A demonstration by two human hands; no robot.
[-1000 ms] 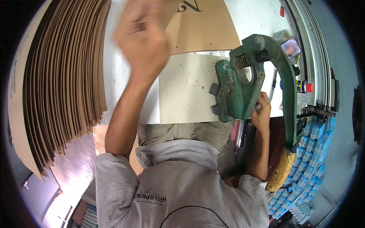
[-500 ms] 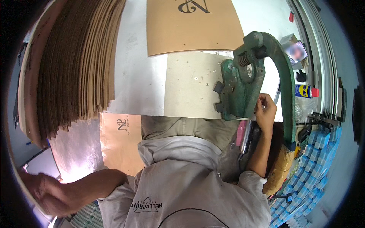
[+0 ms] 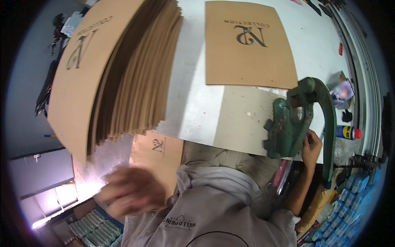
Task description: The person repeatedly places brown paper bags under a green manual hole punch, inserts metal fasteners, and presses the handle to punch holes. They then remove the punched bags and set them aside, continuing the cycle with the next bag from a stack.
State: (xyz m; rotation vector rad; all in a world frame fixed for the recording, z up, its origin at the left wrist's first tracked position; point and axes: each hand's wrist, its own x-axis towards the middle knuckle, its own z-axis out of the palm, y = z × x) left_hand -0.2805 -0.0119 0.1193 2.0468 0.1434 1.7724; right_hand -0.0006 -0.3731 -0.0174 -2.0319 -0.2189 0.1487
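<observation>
My left hand (image 3: 129, 191) is smeared by motion in front of a brown printed paper sheet or bag (image 3: 175, 150) below the table's edge; its fingers cannot be made out. My right hand (image 3: 311, 146) rests beside the base of a green lever press (image 3: 286, 136), between it and the curved lever arm. Its fingers are curled in, and whatever they hold is hidden. Past the press lies a flat brown paper bag (image 3: 247, 61) with a dark printed logo and small holes near its closer edge. Small metal rings (image 3: 249, 114) are scattered on a cream board (image 3: 236, 117).
A thick standing stack of brown bags (image 3: 144, 82) fills the table's left side. A blue and yellow spray can (image 3: 345, 132) with a red cap and a small box (image 3: 341, 90) sit at right. Blue-wrapped bundles (image 3: 354, 193) are piled at lower right.
My left hand has swung inward from the far left, toward my body. My right hand stays beside the press. The whole view has shifted, showing more of the bag stack and the flat bag.
</observation>
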